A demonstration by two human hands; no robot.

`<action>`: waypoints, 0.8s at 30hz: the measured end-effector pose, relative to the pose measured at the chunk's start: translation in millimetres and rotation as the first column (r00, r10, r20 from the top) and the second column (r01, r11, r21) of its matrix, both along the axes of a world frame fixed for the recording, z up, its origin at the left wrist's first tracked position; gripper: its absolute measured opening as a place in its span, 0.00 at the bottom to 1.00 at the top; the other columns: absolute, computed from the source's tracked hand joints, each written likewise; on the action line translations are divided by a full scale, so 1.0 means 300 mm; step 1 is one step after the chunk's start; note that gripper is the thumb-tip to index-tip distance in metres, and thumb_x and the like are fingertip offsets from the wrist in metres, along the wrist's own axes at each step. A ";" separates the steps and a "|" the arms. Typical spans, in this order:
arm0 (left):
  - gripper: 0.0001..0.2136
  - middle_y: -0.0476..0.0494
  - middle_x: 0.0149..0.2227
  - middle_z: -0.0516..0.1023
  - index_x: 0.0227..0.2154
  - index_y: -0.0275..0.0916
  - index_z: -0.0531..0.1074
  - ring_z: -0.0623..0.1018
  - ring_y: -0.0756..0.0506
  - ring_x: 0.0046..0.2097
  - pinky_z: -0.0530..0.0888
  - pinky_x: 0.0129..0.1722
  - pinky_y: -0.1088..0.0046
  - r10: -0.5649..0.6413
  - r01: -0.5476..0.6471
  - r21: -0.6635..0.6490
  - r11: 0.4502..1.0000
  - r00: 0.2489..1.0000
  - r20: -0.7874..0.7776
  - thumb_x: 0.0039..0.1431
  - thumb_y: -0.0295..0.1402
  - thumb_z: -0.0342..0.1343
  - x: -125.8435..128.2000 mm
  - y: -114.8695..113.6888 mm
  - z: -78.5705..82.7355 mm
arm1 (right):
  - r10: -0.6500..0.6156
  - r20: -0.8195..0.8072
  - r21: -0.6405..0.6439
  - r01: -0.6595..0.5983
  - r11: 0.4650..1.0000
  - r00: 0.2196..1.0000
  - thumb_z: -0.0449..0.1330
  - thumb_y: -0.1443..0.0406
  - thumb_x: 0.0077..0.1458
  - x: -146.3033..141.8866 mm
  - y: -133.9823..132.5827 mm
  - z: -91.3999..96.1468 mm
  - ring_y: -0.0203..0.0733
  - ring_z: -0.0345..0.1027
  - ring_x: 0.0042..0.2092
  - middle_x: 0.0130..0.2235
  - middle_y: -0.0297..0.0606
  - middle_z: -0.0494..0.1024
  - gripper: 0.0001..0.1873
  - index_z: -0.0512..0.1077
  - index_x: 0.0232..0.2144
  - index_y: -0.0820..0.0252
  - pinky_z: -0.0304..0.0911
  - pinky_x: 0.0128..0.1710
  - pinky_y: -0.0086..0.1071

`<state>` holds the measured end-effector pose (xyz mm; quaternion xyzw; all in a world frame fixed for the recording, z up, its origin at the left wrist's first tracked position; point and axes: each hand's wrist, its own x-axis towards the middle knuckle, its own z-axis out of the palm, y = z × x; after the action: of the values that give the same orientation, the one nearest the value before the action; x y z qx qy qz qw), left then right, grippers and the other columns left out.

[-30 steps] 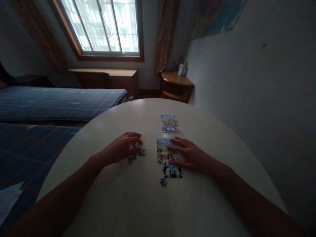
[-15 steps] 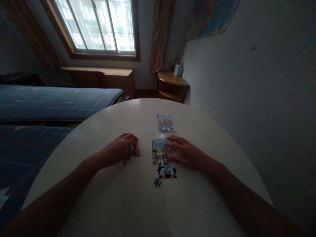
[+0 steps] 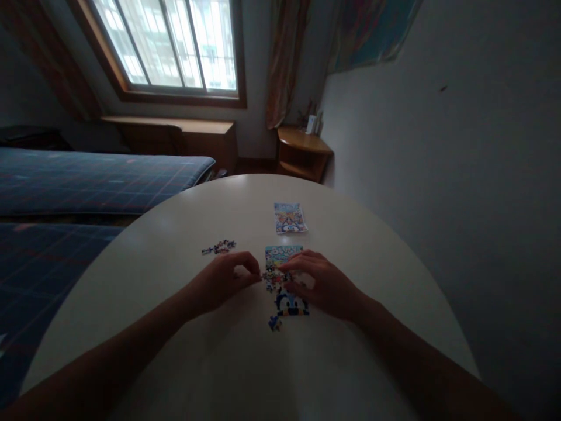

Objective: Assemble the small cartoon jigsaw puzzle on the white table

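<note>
A partly assembled colourful jigsaw puzzle (image 3: 284,279) lies in the middle of the round white table (image 3: 245,362). My left hand (image 3: 221,282) is pinched at the puzzle's left edge, its fingertips pressed together on what looks like a small piece. My right hand (image 3: 322,280) rests on the puzzle's right side, fingers curled down onto it, thumb near the left hand's fingertips. A small heap of loose pieces (image 3: 218,247) lies to the left, apart from both hands. A stray piece (image 3: 274,323) sits just below the puzzle.
A small printed picture card (image 3: 289,217) lies beyond the puzzle. A bed with a blue plaid cover (image 3: 96,181) stands to the left of the table. A wooden corner shelf (image 3: 302,152) and a window (image 3: 170,47) are at the back. The wall runs close on the right.
My left hand has left the heap of loose pieces and moved right to the puzzle's left edge, fingers pinched. My right hand's fingers have curled closer toward it.
</note>
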<state>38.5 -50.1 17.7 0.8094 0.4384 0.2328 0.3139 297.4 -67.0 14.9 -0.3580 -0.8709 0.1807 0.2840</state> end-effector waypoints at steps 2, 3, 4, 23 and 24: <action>0.03 0.51 0.30 0.81 0.30 0.41 0.75 0.79 0.47 0.33 0.74 0.36 0.72 0.018 -0.015 -0.058 0.998 0.998 0.056 0.57 0.33 0.59 0.044 -0.030 -0.004 | 0.003 -0.002 -0.016 -0.003 1.000 1.000 0.65 0.64 0.57 -0.018 -0.018 0.004 0.43 0.72 0.49 0.45 0.39 0.81 0.16 0.74 0.48 0.55 0.63 0.53 0.41; 0.03 0.51 0.31 0.81 0.29 0.41 0.75 0.79 0.47 0.34 0.74 0.37 0.72 0.023 -0.017 -0.076 0.997 0.997 0.070 0.57 0.33 0.59 0.062 -0.041 -0.007 | 0.006 -0.004 -0.023 -0.006 1.000 1.000 0.66 0.64 0.56 -0.024 -0.024 0.004 0.43 0.73 0.48 0.45 0.38 0.81 0.16 0.74 0.48 0.55 0.63 0.52 0.41; 0.03 0.51 0.30 0.81 0.29 0.40 0.76 0.79 0.47 0.34 0.74 0.37 0.72 0.036 -0.028 -0.094 0.995 0.995 0.089 0.56 0.33 0.60 0.076 -0.050 -0.010 | 0.010 -0.010 -0.028 -0.010 1.000 1.000 0.66 0.64 0.56 -0.028 -0.028 0.004 0.43 0.73 0.48 0.44 0.38 0.82 0.15 0.75 0.47 0.55 0.63 0.52 0.41; 0.13 0.45 0.55 0.75 0.51 0.44 0.72 0.72 0.41 0.58 0.64 0.63 0.59 -0.478 0.558 0.338 0.758 0.828 -0.293 0.65 0.37 0.56 0.105 -0.102 -0.047 | -0.057 0.114 -0.511 0.108 0.853 0.992 0.66 0.60 0.53 0.156 0.037 0.061 0.38 0.74 0.33 0.32 0.36 0.81 0.09 0.78 0.33 0.60 0.67 0.35 0.31; 0.14 0.45 0.56 0.75 0.51 0.44 0.72 0.72 0.41 0.58 0.63 0.63 0.58 -0.490 0.569 0.327 0.755 0.820 -0.296 0.64 0.37 0.56 0.102 -0.103 -0.042 | -0.046 0.130 -0.523 0.108 0.845 0.990 0.66 0.60 0.53 0.156 0.036 0.064 0.38 0.74 0.33 0.32 0.36 0.82 0.09 0.79 0.33 0.60 0.67 0.35 0.31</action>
<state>69.3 -81.1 5.0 0.9654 0.1611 0.1396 0.1506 344.2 -56.2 34.1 -0.4667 -0.7869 0.3815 0.1319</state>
